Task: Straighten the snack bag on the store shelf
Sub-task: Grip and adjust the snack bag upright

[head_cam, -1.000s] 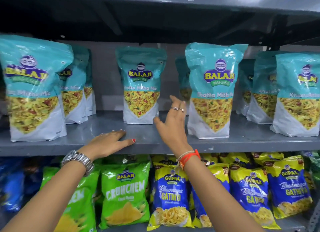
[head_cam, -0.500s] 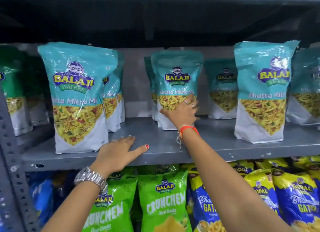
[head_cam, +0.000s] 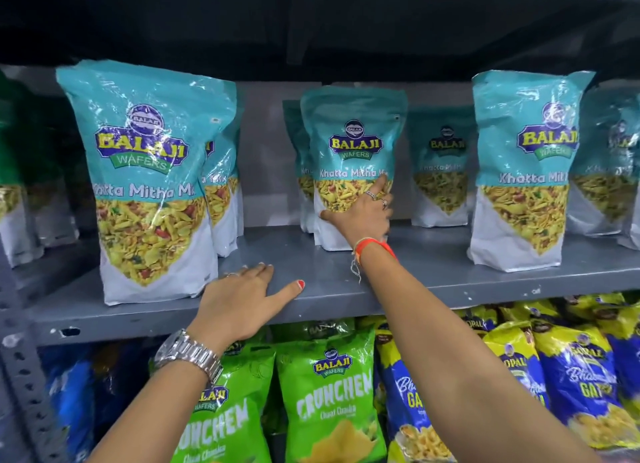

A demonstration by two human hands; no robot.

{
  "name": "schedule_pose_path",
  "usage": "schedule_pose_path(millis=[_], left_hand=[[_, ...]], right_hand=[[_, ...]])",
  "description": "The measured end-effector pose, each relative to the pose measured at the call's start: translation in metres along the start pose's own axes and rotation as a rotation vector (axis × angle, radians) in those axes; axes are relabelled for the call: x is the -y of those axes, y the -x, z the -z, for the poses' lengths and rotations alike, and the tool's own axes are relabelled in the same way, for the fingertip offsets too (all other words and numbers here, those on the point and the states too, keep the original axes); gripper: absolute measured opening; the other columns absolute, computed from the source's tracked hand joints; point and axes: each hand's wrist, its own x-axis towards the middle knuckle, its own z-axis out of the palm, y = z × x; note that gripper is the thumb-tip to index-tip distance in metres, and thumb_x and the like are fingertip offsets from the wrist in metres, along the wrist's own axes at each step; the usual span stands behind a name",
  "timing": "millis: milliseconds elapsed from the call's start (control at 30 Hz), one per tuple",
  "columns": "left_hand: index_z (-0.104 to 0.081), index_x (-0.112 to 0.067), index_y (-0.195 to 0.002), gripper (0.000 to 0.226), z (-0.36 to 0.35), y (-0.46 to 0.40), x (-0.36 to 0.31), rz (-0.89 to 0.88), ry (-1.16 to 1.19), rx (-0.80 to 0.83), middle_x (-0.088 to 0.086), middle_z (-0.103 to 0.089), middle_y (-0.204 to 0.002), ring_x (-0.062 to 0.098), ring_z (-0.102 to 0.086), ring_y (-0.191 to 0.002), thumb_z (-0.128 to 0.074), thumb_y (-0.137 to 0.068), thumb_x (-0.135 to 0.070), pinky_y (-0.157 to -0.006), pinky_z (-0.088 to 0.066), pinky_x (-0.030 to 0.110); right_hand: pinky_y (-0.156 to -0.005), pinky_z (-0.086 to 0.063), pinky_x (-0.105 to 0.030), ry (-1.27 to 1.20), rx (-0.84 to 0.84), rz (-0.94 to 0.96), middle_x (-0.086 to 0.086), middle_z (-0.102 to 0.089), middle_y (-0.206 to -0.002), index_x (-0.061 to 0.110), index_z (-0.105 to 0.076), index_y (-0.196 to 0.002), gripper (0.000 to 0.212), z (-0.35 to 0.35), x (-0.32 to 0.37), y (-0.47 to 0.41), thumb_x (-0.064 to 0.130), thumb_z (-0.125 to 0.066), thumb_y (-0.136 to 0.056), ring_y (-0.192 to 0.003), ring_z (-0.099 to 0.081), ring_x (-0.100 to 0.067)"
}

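The teal Balaji Khatta Mitha Mix pouch stands mid-shelf, set back from the front edge. The right hand presses spread fingers on its lower front; the left hand lies flat and open on the shelf edge. The pouch looks light, crinkly and slippery, so holding both its sides low would probably suit best.

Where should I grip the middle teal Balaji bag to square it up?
Grip the middle teal bag low on its filled lower half, from the front, where the right hand already lies. The base bears the weight; the flat top would just bend.
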Motion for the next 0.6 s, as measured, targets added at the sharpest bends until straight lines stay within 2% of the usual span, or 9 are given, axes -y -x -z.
schedule_pose_path(millis=[200, 333, 467, 600], left_hand=[[-0.028, -0.023, -0.142, 0.098, 0.002, 0.001, -0.001, 0.006, -0.017, 0.020, -0.005, -0.027, -0.153, 0.017, -0.026, -0.138, -0.004, -0.066, -0.080, -0.106, -0.029, 0.035], [-0.027, -0.023, -0.142, 0.090, 0.001, 0.001, -0.002, 0.019, -0.015, 0.027, -0.005, -0.026, -0.153, 0.017, -0.026, -0.138, -0.011, -0.073, -0.078, -0.106, -0.028, 0.035], [-0.027, -0.021, -0.143, 0.106, 0.005, 0.003, -0.002, 0.006, -0.021, 0.063, -0.002, -0.025, -0.153, 0.018, -0.025, -0.138, 0.001, -0.060, -0.081, -0.107, -0.027, 0.036], [-0.027, -0.022, -0.143, 0.096, 0.005, 0.001, -0.003, 0.033, -0.015, 0.057, -0.004, -0.025, -0.153, 0.018, -0.025, -0.138, -0.007, -0.069, -0.080, -0.106, -0.028, 0.037]], right_hand=[[-0.095, -0.047, -0.055, -0.047, 0.008, 0.022, -0.025, -0.028, -0.145, 0.014, 0.006, -0.149, 0.138, 0.009, -0.003, 0.009, 0.055, -0.084, -0.053, -0.125, -0.042, -0.043], [-0.098, -0.045, -0.054, -0.071, 0.025, 0.055, -0.026, -0.028, -0.145, 0.013, 0.007, -0.149, 0.138, 0.019, -0.007, 0.019, 0.053, -0.085, -0.054, -0.127, -0.040, -0.045], [-0.097, -0.046, -0.054, -0.077, 0.038, 0.067, -0.024, -0.027, -0.144, 0.014, 0.008, -0.149, 0.139, 0.029, -0.008, 0.030, 0.055, -0.085, -0.053, -0.127, -0.039, -0.044], [-0.097, -0.046, -0.056, -0.090, 0.043, 0.062, -0.023, -0.027, -0.144, 0.017, 0.007, -0.148, 0.137, 0.041, -0.009, 0.042, 0.055, -0.085, -0.053, -0.127, -0.038, -0.044]])
